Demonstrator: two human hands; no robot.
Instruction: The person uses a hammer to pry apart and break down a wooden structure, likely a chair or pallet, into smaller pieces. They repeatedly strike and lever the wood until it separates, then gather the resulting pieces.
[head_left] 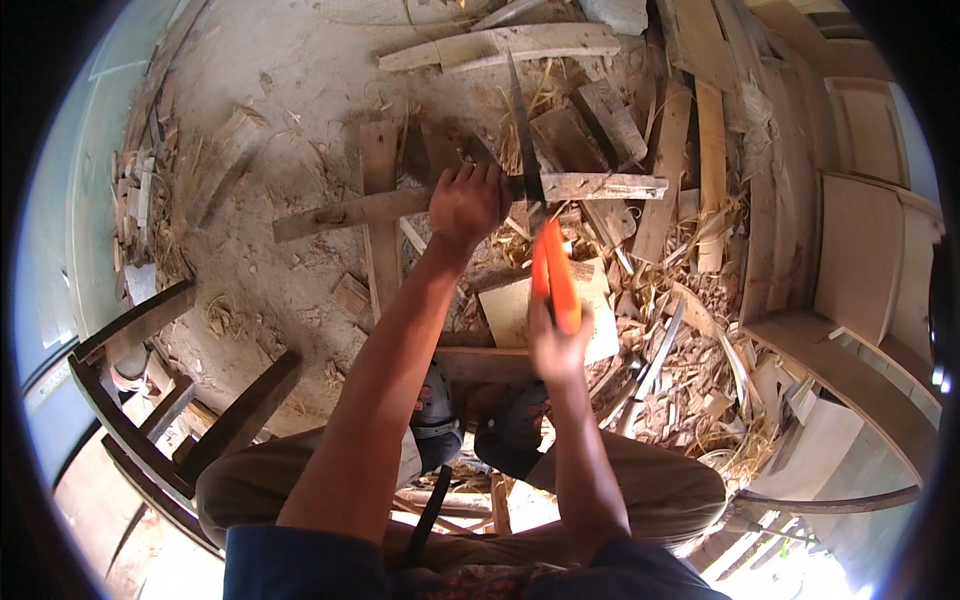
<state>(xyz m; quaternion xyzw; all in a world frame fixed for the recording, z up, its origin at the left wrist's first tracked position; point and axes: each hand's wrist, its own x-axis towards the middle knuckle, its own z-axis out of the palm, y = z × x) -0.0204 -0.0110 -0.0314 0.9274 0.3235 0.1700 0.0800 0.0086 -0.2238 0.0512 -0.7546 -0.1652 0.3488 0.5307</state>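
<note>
Left fingers (478, 180) clamp the plank (350, 212) beneath them, while right fingers (543, 332) grip the saw (556, 272), its blade (525, 130) crossing the plank just right of the left ones. For what looks like sawing, pin the plank firmly, keep left fingers clear of the blade, and stroke straight, unforced.

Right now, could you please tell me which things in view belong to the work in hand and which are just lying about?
In use:
saw, its orange handle in the right grip
wooden strip under the left grip, the saw crossing it

Seemingly just lying about:
long-bladed tool on the right
wood scraps around it
plank at the top
</note>
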